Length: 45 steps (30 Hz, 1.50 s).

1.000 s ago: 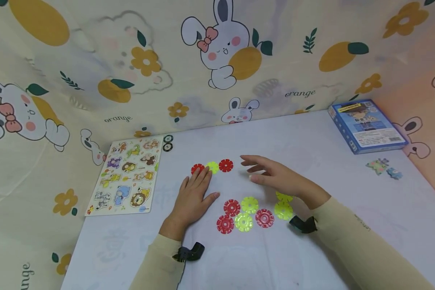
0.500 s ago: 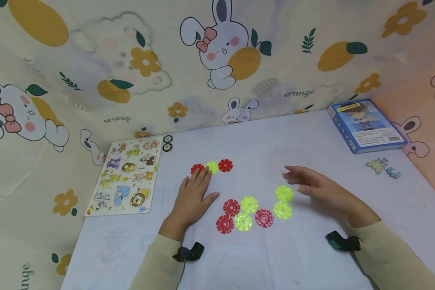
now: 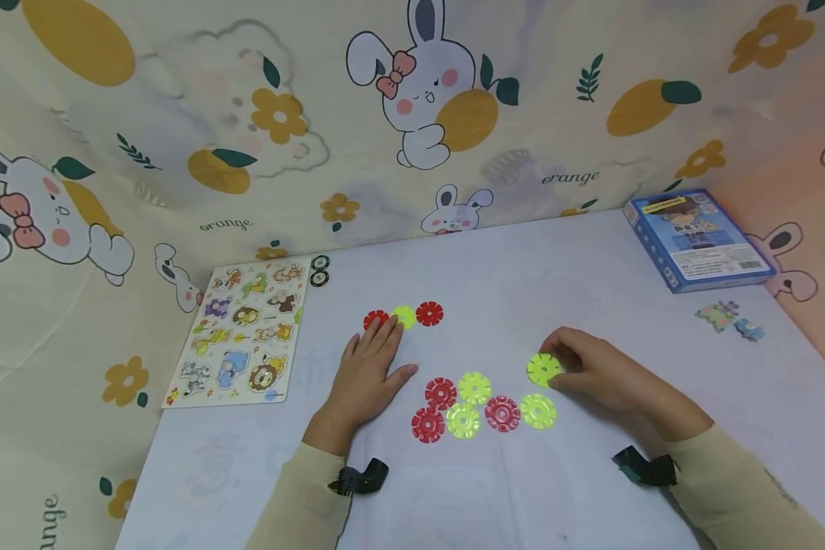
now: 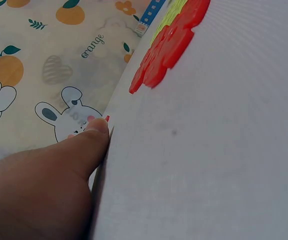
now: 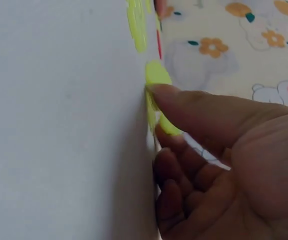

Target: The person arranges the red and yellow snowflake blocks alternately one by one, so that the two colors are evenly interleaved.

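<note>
The word "orange" repeats across the patterned backdrop (image 3: 374,179); print on the blue box (image 3: 704,238) is illegible.

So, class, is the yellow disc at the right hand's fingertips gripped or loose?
Gripped: the right hand pinches the yellow disc between thumb and finger.

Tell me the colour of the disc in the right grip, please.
Yellow-green disc, best seen in the head view.

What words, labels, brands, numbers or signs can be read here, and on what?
"orange": upright, twice, on the patterned backdrop; also tilted in the left wrist view.
"ange": sideways on the backdrop, lower left, cut off by the frame edge.
Blue box: print too small and blurred to read.
Right sleeve: small lettering, unreadable.
Black discs: any marks too small to read.
</note>
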Tool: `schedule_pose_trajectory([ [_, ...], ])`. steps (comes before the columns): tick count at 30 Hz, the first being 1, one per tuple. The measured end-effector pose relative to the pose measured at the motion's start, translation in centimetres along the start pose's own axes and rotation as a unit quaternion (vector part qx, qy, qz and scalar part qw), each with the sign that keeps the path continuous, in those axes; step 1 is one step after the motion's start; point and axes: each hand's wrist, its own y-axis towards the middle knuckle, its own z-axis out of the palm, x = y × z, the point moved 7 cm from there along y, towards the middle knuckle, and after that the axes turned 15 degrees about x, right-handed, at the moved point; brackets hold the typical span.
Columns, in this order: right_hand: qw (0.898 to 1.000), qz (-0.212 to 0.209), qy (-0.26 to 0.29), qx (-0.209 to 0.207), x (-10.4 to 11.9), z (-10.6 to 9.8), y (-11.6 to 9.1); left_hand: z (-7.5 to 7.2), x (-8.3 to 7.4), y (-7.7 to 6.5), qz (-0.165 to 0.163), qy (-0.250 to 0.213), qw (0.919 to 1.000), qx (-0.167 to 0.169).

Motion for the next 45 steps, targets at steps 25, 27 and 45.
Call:
schedule_pose_trajectory([
  [25,0.99,0.054,0.128,-0.018,3.4,-0.8,10.4,-0.2,-0.2,-0.1,0.0,-0.001,1.0,-0.005],
  [27,0.997,0.047,0.062,-0.01,4.2,-0.6,10.3,-0.2,-0.2,-0.1,-0.001,-0.001,1.0,-0.005],
  [45,0.965,0.039,-0.243,0.094,7.1,2.7,10.7,-0.2,-0.1,0.0,-0.006,-0.001,1.0,0.0],
])
